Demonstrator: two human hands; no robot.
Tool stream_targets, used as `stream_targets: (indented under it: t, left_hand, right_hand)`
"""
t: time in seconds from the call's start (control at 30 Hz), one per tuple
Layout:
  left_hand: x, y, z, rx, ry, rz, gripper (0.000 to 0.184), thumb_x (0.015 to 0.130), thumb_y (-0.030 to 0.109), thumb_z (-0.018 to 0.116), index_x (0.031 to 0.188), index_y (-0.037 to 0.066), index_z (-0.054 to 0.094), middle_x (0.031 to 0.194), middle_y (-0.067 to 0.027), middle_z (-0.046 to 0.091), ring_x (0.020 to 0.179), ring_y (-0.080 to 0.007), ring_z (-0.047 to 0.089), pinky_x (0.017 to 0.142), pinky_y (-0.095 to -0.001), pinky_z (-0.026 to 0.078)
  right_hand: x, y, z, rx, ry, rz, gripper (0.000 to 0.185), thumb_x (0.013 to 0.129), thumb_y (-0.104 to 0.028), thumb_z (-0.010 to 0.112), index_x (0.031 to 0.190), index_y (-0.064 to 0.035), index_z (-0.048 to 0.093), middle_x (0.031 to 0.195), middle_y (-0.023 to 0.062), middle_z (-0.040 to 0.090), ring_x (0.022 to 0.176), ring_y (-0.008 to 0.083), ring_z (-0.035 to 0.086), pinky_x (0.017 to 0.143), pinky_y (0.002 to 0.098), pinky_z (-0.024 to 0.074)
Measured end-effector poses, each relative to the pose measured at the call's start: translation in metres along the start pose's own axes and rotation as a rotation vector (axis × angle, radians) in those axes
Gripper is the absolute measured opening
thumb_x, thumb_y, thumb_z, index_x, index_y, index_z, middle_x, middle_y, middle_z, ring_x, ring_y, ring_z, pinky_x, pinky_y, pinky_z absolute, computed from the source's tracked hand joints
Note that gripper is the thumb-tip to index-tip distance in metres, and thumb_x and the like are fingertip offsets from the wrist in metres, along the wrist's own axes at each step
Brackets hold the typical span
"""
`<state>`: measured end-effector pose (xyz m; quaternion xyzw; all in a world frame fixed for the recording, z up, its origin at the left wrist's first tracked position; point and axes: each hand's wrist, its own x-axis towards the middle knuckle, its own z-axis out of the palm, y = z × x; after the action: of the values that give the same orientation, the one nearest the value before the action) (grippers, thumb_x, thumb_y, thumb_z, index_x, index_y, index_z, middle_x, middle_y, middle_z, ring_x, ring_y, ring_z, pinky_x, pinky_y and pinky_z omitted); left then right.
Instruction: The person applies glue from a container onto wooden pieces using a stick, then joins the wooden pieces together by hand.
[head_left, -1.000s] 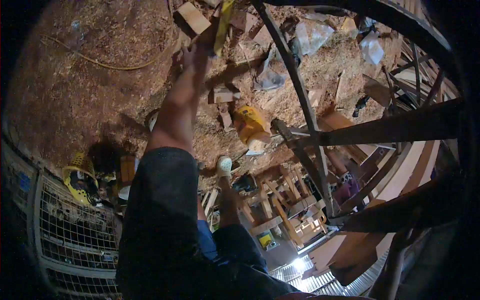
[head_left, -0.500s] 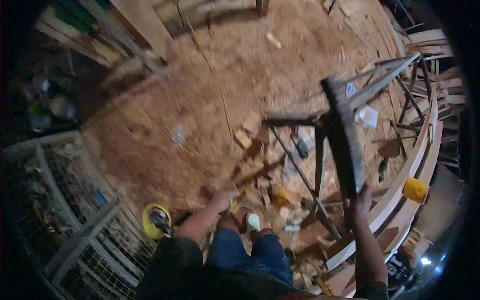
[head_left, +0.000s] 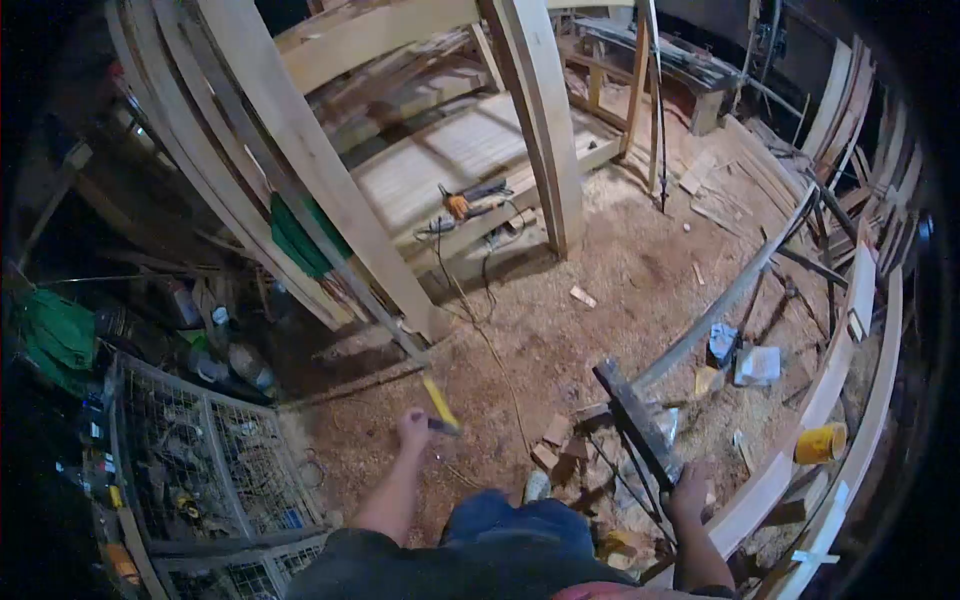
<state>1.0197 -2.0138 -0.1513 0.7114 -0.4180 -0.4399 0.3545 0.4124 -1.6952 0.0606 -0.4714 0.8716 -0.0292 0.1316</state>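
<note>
My left hand (head_left: pixel 412 428) is closed around a small yellow-and-black hand tool (head_left: pixel 440 405), held out over the sawdust-covered floor. Motion blur hides its exact kind. On the right, my right hand (head_left: pixel 688 492) grips the near end of a dark wooden beam (head_left: pixel 637 422). This beam slants away from me at the end of a trestle-like stand, whose long pale rail (head_left: pixel 712 315) runs toward the far right. Thin dark legs show beneath the beam. My fingers on the beam's underside are partly hidden.
Wood offcuts (head_left: pixel 552 440) and a white packet (head_left: pixel 757 366) lie on the floor. Long curved boards (head_left: pixel 770 500) run along the right, with a yellow cup-like object (head_left: pixel 820 444) on them. A wire-mesh frame (head_left: pixel 220 450) lies left. Upright timbers (head_left: pixel 540 130) and a cord (head_left: pixel 490 350) are ahead.
The view has tilted up, bringing the timber frame and power tool ahead into sight. My left hand has moved forward, away from my legs, with the yellow-and-black tool. My right hand remains on the beam.
</note>
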Motion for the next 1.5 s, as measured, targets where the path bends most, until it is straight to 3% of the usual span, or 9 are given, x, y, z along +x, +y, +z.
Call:
stream_targets:
  t: [0.17, 0.2, 0.23, 0.37, 0.53, 0.73, 1.07, 1.3, 1.5]
  left_hand:
    - [0.069, 0.363, 0.008, -0.597, 0.091, 0.29, 0.007, 0.1, 0.01, 0.066, 0.104, 0.009, 0.06, 0.087, 0.0009, 0.059, 0.07, -0.011, 0.059, 0.058, -0.0269, 0.053]
    - [0.056, 0.436, -0.001, -0.708, 0.092, 0.278, 0.01, 0.1, 0.012, 0.069, 0.107, 0.01, 0.061, 0.1, -0.0012, 0.059, 0.085, -0.0139, 0.061, 0.063, -0.0307, 0.058]
    - [0.07, 0.483, -0.012, -0.675, 0.069, 0.392, 0.013, 0.101, 0.012, 0.067, 0.108, 0.007, 0.059, 0.097, -0.0026, 0.06, 0.075, -0.0127, 0.062, 0.062, -0.0278, 0.059]
    - [0.162, 0.648, -0.039, -0.781, 0.177, 0.831, 0.03, 0.097, 0.007, 0.072, 0.124, 0.003, 0.06, 0.112, -0.0077, 0.064, 0.09, -0.0163, 0.066, 0.066, -0.0296, 0.062]
    - [0.303, 0.817, -0.105, -0.295, 0.487, 1.149, 0.04, 0.087, 0.017, 0.083, 0.121, 0.003, 0.067, 0.104, -0.0077, 0.073, 0.09, -0.0186, 0.07, 0.081, -0.0342, 0.057]
    - [0.409, 0.996, -0.153, -0.071, 0.587, 1.379, 0.028, 0.09, 0.037, 0.079, 0.107, 0.014, 0.08, 0.098, -0.0105, 0.08, 0.088, -0.0237, 0.075, 0.082, -0.0383, 0.057]
    - [0.506, 1.083, -0.142, 0.999, 0.33, 1.231, 0.027, 0.096, 0.041, 0.071, 0.114, 0.023, 0.081, 0.11, -0.0113, 0.079, 0.101, -0.0298, 0.075, 0.092, -0.0438, 0.057]
    - [0.554, 1.088, -0.142, 1.213, 0.154, 1.119, 0.022, 0.094, 0.033, 0.076, 0.112, 0.02, 0.08, 0.11, -0.0125, 0.078, 0.101, -0.0322, 0.074, 0.092, -0.0442, 0.057]
    - [0.572, 1.056, -0.132, 1.144, 0.19, 1.209, 0.027, 0.091, 0.031, 0.08, 0.113, 0.017, 0.077, 0.113, -0.0125, 0.077, 0.105, -0.0301, 0.073, 0.094, -0.0431, 0.056]
  right_hand:
    - [0.026, -0.006, 0.006, -0.071, -0.22, 0.23, 0.084, 0.072, -0.028, 0.084, 0.141, 0.0019, 0.047, 0.155, 0.0372, 0.039, 0.134, 0.0483, 0.05, 0.112, 0.0513, 0.0446]
    - [0.034, -0.001, 0.02, -0.224, -0.186, 0.179, 0.074, 0.075, -0.031, 0.083, 0.133, 0.004, 0.055, 0.142, 0.0353, 0.053, 0.129, 0.0486, 0.055, 0.11, 0.0523, 0.0466]
    - [0.043, 0.014, 0.038, -0.16, -0.11, 0.284, 0.068, 0.075, -0.032, 0.083, 0.129, 0.0033, 0.058, 0.134, 0.0334, 0.057, 0.124, 0.0478, 0.058, 0.107, 0.0525, 0.0483]
    - [0.061, -0.009, 0.044, -0.161, -0.02, 0.489, 0.064, 0.08, -0.035, 0.08, 0.129, 0.0008, 0.06, 0.124, 0.0273, 0.064, 0.118, 0.0461, 0.061, 0.101, 0.0541, 0.0511]
    - [0.056, -0.144, -0.046, 0.151, 0.116, 0.721, 0.069, 0.075, -0.026, 0.087, 0.131, 0.0022, 0.058, 0.128, 0.0263, 0.062, 0.119, 0.0475, 0.058, 0.104, 0.055, 0.0477]
    - [0.068, -0.23, -0.046, 0.01, 0.329, 0.572, 0.063, 0.072, -0.028, 0.085, 0.122, 0.001, 0.059, 0.116, 0.0272, 0.063, 0.111, 0.047, 0.059, 0.097, 0.0539, 0.0482]
    - [0.133, -0.32, -0.034, 0.333, 0.098, 0.45, 0.048, 0.075, -0.024, 0.084, 0.112, 0.002, 0.067, 0.107, 0.0254, 0.07, 0.1, 0.0433, 0.068, 0.088, 0.0476, 0.0556]
    - [0.129, -0.315, 0.036, 0.3, -0.001, 0.552, 0.045, 0.074, -0.023, 0.088, 0.108, 0.001, 0.071, 0.105, 0.021, 0.076, 0.1, 0.0325, 0.073, 0.088, 0.0431, 0.058]
    - [0.171, -0.37, -0.037, 0.343, -0.091, 0.546, 0.045, 0.078, -0.018, 0.086, 0.114, 0.0002, 0.068, 0.104, 0.0197, 0.076, 0.098, 0.0337, 0.074, 0.087, 0.0434, 0.058]
